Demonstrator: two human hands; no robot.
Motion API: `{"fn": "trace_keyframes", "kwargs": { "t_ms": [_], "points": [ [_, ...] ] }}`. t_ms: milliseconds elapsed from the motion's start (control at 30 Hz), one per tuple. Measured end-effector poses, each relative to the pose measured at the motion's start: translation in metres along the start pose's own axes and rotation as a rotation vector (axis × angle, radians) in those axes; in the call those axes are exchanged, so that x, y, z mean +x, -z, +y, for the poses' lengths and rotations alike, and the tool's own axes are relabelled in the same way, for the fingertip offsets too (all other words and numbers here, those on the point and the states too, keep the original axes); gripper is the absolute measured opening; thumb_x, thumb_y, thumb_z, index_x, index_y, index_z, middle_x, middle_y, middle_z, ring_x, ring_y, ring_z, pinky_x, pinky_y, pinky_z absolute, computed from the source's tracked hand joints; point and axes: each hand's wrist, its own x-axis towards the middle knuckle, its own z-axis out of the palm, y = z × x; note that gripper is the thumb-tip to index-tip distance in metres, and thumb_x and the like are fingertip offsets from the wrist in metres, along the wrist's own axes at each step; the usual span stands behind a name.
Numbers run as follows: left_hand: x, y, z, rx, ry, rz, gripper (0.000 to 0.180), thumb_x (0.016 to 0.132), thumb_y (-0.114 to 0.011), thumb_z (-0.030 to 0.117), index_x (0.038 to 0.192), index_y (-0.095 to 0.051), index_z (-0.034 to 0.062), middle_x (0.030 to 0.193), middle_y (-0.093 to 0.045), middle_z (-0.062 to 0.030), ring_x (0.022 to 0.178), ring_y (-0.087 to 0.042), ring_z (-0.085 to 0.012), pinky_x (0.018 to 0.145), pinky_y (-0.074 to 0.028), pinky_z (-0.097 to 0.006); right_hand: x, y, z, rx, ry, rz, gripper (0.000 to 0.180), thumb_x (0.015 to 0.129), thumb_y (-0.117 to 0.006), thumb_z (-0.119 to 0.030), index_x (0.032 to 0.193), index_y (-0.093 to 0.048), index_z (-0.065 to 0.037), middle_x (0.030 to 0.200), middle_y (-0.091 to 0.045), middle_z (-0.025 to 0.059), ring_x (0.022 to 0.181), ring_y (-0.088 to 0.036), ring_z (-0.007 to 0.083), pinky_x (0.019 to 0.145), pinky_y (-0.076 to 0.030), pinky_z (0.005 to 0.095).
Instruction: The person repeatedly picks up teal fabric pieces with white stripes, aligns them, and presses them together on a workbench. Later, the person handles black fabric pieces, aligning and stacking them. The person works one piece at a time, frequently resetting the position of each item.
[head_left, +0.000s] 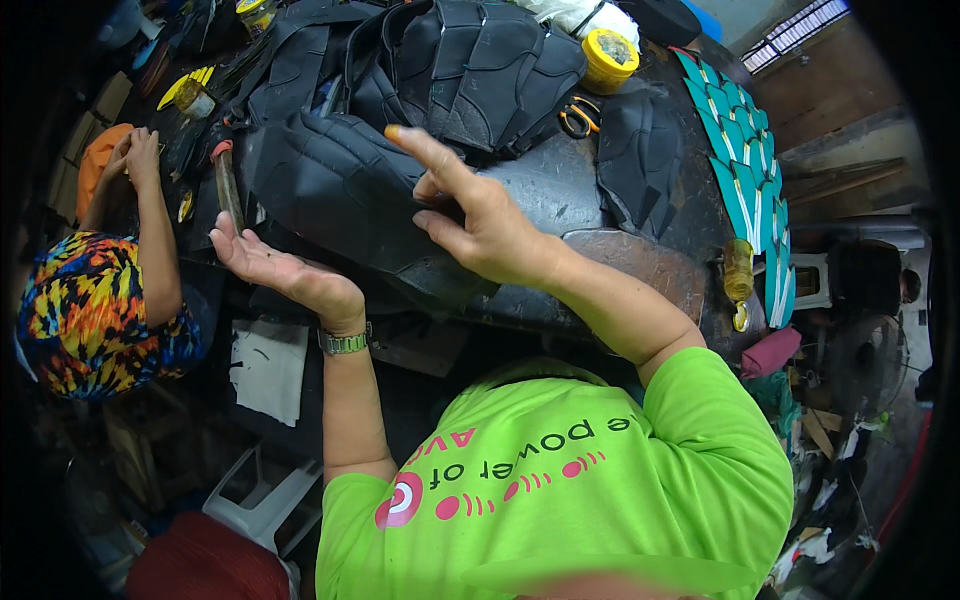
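My left hand [272, 266] lies palm up and open at the near left edge of a dark padded piece [335, 185] on the black worktable [545, 185], holding nothing. My right hand [470, 215] hovers over the same piece, forefinger stretched out with an orange-stained tip, the other fingers loosely curled and touching the piece's near side. Several more dark quilted pieces [470, 70] are stacked behind it.
A yellow pot [609, 57] and orange-handled scissors [579, 117] sit at the back. A row of teal and white strips [745, 170] lines the right edge beside a small bottle [738, 270]. Another person in a multicoloured shirt [95, 310] sits at left. A brush [228, 185] lies near them.
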Motion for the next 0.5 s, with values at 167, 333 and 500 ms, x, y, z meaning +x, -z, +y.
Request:
{"fn": "trace_keyframes", "kwargs": {
  "t_ms": [167,333,500],
  "points": [
    [0.007,0.000,0.005,0.385,-0.289,-0.447,0.066,0.081,-0.084,0.041,0.134,-0.057,0.0115,0.145,-0.051,-0.0115,0.141,-0.039,-0.0360,0.117,-0.025,-0.056,-0.002,0.013,0.002,-0.045,0.140,-0.009,0.081,0.086,-0.072,0.001,0.157,-0.036,-0.012,0.086,-0.064,0.0059,0.070,-0.057,0.0128,0.070,-0.051,0.0310],
    [0.006,-0.006,0.003,0.380,-0.271,-0.481,0.065,0.076,-0.088,0.033,0.131,-0.059,0.0131,0.144,-0.052,-0.0106,0.138,-0.043,-0.0354,0.115,-0.029,-0.052,0.087,0.037,0.042,0.212,0.104,0.256,0.058,0.089,-0.075,-0.012,0.141,-0.053,-0.001,0.071,-0.067,0.0075,0.057,-0.064,0.0102,0.052,-0.049,0.0281],
    [0.006,-0.007,0.000,0.390,-0.258,-0.489,0.063,0.077,-0.088,0.033,0.130,-0.059,0.0140,0.144,-0.052,-0.0105,0.138,-0.042,-0.0350,0.115,-0.029,-0.052,0.199,-0.002,0.082,-0.390,0.071,0.273,0.091,0.083,-0.078,-0.021,0.155,-0.026,-0.004,0.102,-0.069,0.0327,0.104,-0.067,0.0484,0.094,-0.054,0.0492]
  ]
}}
